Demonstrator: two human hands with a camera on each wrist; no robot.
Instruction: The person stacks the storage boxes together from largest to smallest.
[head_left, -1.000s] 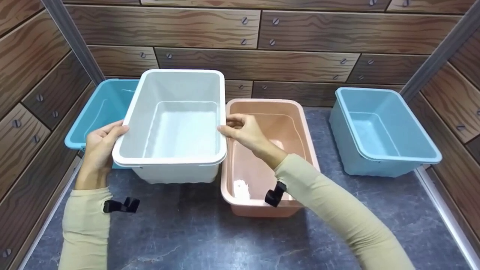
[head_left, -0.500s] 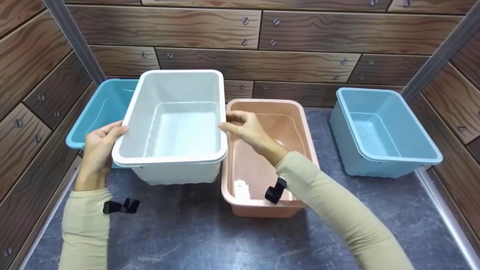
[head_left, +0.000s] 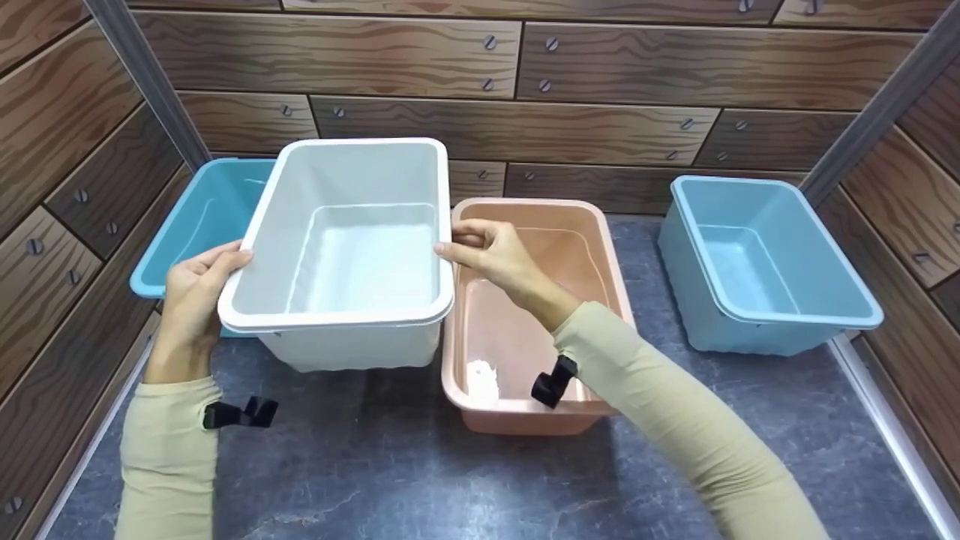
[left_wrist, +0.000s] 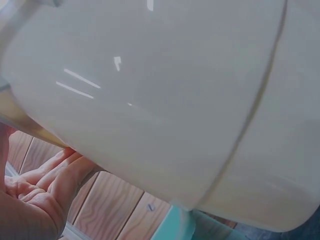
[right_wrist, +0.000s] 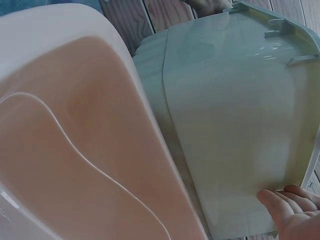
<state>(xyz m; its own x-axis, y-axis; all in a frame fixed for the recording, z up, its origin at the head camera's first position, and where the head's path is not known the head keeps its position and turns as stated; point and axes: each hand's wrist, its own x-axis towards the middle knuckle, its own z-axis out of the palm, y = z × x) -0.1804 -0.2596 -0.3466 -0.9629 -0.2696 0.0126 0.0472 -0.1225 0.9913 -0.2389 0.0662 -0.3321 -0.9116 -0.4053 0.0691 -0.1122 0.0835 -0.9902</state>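
Note:
A white plastic storage bin (head_left: pixel 360 345) is gripped at its two long sides, raised above the dark surface with its opening tipped toward the head camera. My left hand (head_left: pixel 189 300) holds the left rim, thumb on top and fingers under it. On the opposite rim my right hand (head_left: pixel 499 259) pinches with the thumb on top. From the left wrist, the fingers (left_wrist: pixel 60 175) press against the bin's outer wall. In the right wrist view the fingertips (right_wrist: pixel 280 200) touch the bin wall just below its rim. No contents show inside the bin.
A salmon-coloured bin (head_left: pixel 555 405) stands right of the white one, under the right forearm. Partly hidden behind the white bin at the left is a teal bin (head_left: pixel 199 225). A light-blue bin (head_left: pixel 757 322) stands at the right. Wood-patterned walls (head_left: pixel 420 60) enclose the surface.
The white bin and both hands stay nearly in place. The bin's near left corner and the left hand have shifted very slightly left.

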